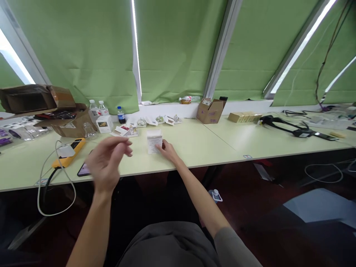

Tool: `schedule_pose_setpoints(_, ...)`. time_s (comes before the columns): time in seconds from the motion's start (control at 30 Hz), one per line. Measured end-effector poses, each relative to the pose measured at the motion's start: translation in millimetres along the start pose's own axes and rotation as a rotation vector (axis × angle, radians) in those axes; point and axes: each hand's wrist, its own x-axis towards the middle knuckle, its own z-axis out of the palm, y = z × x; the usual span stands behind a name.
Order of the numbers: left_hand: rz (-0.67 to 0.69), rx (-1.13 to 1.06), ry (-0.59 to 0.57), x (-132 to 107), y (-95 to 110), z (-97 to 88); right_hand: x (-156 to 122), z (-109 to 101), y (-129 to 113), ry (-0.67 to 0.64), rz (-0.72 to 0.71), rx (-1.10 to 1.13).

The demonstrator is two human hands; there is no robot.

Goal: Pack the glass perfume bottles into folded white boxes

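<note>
A small white box (pixel 153 145) with printed text stands upright on the table, its top flap raised. My right hand (pixel 167 150) is closed on the box's right side, thumb across the front face and fingers behind. To the left, my left hand (pixel 105 163) is raised above the table edge, slightly blurred. Its fingers are loosely bent, with the thumb apart from them and nothing visible in between. Below that hand a phone (pixel 83 170) lies partly covered. Behind the box, several opened white cartons (pixel 151 121) with small clear items are lined up.
On the left are a yellow power strip (pixel 68 152) with a white cable, a cardboard box (pixel 69 124), a clear cup (pixel 89 130) and a blue-capped bottle (pixel 121 115). A carton (pixel 210 113), yellowish small boxes (pixel 244 117) and a black headset-like frame (pixel 286 126) are toward the right.
</note>
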Motion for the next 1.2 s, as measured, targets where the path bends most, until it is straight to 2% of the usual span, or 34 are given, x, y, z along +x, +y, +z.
schedule_pose_setpoints(0.13, -0.152, 0.021, -0.143, 5.8, -56.3, 41.9, -0.1, 0.4, -0.3, 0.003, 0.016, -0.008)
schedule_pose_setpoints(0.23, -0.218, 0.093, -0.102, -1.0, -101.3, 67.4, -0.3, 0.4, -0.6, -0.007, 0.023, 0.006)
schedule_pose_setpoints(0.33, -0.243, 0.136, -0.094, -12.9, -130.8, 80.8, -1.1, -0.3, -2.2, -0.014, 0.014, 0.012)
schedule_pose_setpoints(0.43, -0.227, 0.176, -0.12, -22.3, -146.5, 85.4, -1.8, -0.9, -3.2, -0.014, 0.004, 0.003)
schedule_pose_setpoints(0.57, -0.201, 0.26, -0.142, -27.7, -154.8, 84.8, -1.7, -0.3, -1.3, -0.007, -0.019, 0.006)
schedule_pose_setpoints(0.87, 0.052, 0.343, -0.291, -32.9, -147.3, 84.8, -0.8, 0.9, 1.1, 0.001, -0.052, -0.002)
schedule_pose_setpoints(1.0, 0.089, 0.391, -0.39, -33.7, -142.4, 82.8, 0.5, 3.1, 3.7, 0.024, -0.064, 0.024)
schedule_pose_setpoints(1.2, 0.064, 0.441, -0.446, -33.3, -140.3, 81.9, 1.7, 5.5, 6.3, 0.113, -0.111, 0.054)
